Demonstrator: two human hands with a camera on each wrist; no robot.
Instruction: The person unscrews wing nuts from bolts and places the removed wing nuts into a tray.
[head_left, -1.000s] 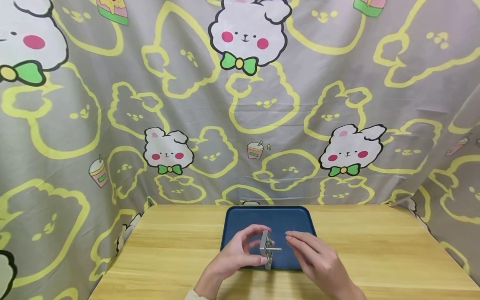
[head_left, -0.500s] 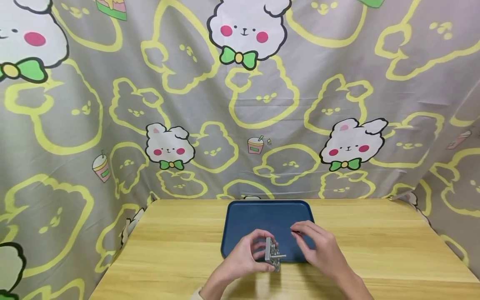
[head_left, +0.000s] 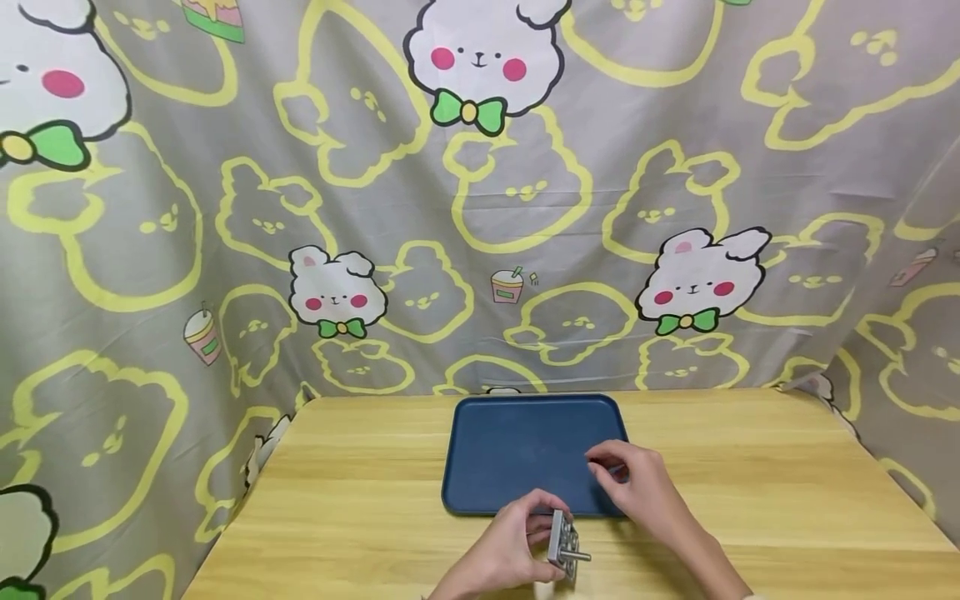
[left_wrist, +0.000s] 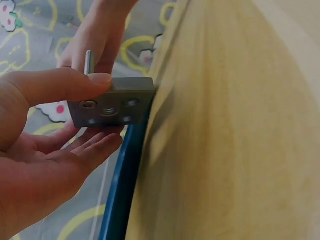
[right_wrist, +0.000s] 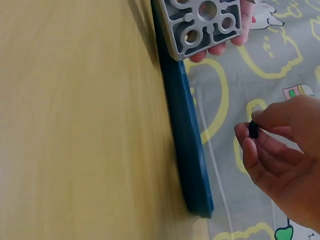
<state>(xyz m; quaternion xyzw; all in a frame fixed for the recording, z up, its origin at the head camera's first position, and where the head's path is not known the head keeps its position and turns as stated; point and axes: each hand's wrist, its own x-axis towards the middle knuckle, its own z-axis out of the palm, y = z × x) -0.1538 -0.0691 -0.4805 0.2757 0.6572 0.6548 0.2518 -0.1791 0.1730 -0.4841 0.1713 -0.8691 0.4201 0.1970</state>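
In the head view, my left hand (head_left: 513, 546) grips a square grey metal plate (head_left: 557, 537) by its edges, just in front of the tray's near edge. The right wrist view shows the plate's ribbed face (right_wrist: 209, 31) with several round holes. A thin metal rod (left_wrist: 89, 62) sticks out from that face, pointing toward the right hand in the head view. My right hand (head_left: 641, 483) hovers over the tray's right side, apart from the plate. Between its thumb and fingertips it pinches a small black piece (right_wrist: 253, 130), whose kind I cannot tell.
A dark blue tray (head_left: 517, 450) with a low rim lies on the wooden table (head_left: 360, 483). Behind and beside the table hangs a grey curtain (head_left: 420, 192) with yellow outlines and white rabbits.
The left hand has carried the plate toward me and to the right, off the tray's near edge. The right hand's fingers have curled more, and it has shifted slightly right. The view has tilted slightly.
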